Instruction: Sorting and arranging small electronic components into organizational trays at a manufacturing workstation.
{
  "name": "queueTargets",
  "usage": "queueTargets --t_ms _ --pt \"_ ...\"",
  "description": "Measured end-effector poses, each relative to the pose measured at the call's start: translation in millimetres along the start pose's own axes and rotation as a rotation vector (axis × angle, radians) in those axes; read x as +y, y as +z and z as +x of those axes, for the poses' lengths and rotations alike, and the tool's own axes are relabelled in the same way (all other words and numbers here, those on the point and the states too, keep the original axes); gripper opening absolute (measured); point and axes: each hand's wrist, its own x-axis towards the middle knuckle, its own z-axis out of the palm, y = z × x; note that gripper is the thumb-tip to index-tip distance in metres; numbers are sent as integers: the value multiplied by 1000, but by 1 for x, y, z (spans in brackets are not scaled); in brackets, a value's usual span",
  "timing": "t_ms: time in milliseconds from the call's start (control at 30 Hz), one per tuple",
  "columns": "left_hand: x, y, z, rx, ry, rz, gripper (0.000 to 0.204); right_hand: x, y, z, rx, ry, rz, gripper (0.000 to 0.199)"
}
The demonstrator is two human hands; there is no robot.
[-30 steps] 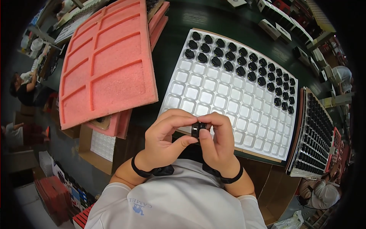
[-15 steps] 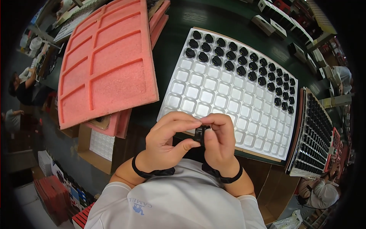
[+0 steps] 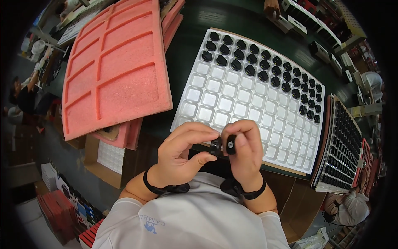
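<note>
Both hands, left [image 3: 182, 151] and right [image 3: 244, 149], pinch small black parts [image 3: 226, 145] together just below the white tray [image 3: 232, 103]; keeping them squarely aligned seems wise.

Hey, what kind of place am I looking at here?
Probably a factory assembly or packing bench. A white compartment tray is partly filled with rows of small black round parts, pink foam sheets are stacked beside it, and both hands, left hand and right hand, hold one small black part.

Foam sheet [image 3: 116, 70] left of compartment tray [image 3: 232, 95]; second tray [image 3: 342, 149] right.
</note>
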Motion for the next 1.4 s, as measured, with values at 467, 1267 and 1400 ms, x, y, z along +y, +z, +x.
queueTargets --t_ms 467,1267,1400 --pt "0 -1 0 17 -73 -173 37 3 -16 -2 -66 16 -31 38" --pt "-24 -6 -2 -125 -183 138 37 -26 -190 28 98 180 -1404 19" --pt "-27 -14 -7 -134 -193 160 35 -18 -222 28 154 245 -1531 19"
